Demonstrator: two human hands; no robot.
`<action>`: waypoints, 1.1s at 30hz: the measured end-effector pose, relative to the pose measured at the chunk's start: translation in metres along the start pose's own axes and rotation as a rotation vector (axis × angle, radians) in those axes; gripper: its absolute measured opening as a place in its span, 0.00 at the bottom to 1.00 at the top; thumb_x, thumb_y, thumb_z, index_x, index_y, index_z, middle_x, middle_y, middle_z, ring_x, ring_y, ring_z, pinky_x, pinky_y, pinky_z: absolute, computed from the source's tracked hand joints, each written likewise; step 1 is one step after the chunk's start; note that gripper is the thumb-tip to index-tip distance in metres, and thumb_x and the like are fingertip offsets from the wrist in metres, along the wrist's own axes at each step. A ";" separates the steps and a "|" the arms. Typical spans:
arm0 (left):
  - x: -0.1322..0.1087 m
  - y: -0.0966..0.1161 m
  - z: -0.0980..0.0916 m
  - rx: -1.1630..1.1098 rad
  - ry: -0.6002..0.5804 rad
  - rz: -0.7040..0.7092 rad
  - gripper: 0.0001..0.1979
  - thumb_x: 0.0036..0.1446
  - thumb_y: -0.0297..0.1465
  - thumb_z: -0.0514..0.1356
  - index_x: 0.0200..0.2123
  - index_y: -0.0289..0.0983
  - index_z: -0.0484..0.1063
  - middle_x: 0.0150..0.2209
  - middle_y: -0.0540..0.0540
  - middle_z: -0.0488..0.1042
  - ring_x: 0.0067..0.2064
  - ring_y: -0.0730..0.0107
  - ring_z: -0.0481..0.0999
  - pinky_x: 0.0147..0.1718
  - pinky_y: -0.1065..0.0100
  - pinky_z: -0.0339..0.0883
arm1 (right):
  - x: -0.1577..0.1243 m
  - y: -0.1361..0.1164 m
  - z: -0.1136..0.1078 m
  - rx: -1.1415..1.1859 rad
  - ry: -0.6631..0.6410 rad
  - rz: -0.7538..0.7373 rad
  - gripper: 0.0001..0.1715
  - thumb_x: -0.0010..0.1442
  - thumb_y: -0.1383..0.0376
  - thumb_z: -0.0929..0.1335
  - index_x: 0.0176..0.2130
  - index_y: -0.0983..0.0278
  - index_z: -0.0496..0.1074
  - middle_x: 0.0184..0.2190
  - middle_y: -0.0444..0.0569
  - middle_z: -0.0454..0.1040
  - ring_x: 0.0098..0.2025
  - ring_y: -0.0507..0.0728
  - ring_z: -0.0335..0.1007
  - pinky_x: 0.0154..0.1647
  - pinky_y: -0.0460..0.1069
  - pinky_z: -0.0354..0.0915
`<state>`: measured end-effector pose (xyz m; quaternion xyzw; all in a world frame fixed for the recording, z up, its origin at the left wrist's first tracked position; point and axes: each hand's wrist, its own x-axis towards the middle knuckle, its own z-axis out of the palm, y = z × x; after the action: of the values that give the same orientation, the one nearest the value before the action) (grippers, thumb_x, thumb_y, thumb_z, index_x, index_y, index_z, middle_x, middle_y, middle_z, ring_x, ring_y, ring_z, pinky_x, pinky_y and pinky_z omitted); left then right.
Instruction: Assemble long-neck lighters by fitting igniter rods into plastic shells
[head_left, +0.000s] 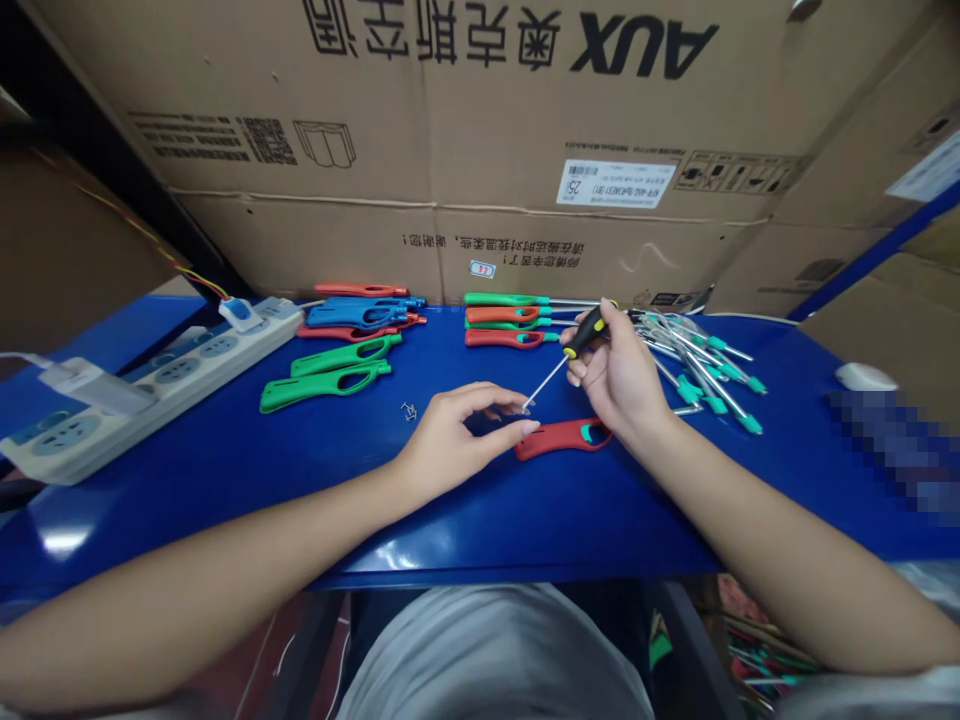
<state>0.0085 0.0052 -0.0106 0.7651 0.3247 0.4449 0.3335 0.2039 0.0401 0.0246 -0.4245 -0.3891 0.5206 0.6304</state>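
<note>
My right hand (622,375) grips a screwdriver (589,332) by its black and yellow handle, the shaft slanting down to the left. At its tip, the thumb and fingers of my left hand (461,430) come together in a pinch. Whatever they hold there is too small to make out. Just below both hands, a red lighter handle (559,440) with a green trigger lies on the blue table (465,520). A few small screws (409,411) are scattered left of my left hand.
Green lighter shells (326,385) and blue ones (360,314) lie back left, beside a white power strip (176,375). Lighters with metal rods (506,338) sit at the back middle. Loose rods with green ends (709,375) pile up right. A cardboard box (480,120) walls the back.
</note>
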 end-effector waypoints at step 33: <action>-0.007 0.001 -0.001 0.262 -0.060 0.181 0.04 0.61 0.29 0.66 0.34 0.37 0.82 0.30 0.49 0.83 0.30 0.72 0.78 0.31 0.70 0.70 | -0.028 -0.011 0.004 -0.258 -0.187 -0.401 0.21 0.61 0.43 0.69 0.40 0.56 0.70 0.27 0.41 0.75 0.17 0.48 0.64 0.15 0.45 0.62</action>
<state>0.0049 -0.0004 -0.0119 0.8410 0.2998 0.4040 0.1990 0.1993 0.0122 0.0354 -0.3658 -0.5854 0.3681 0.6229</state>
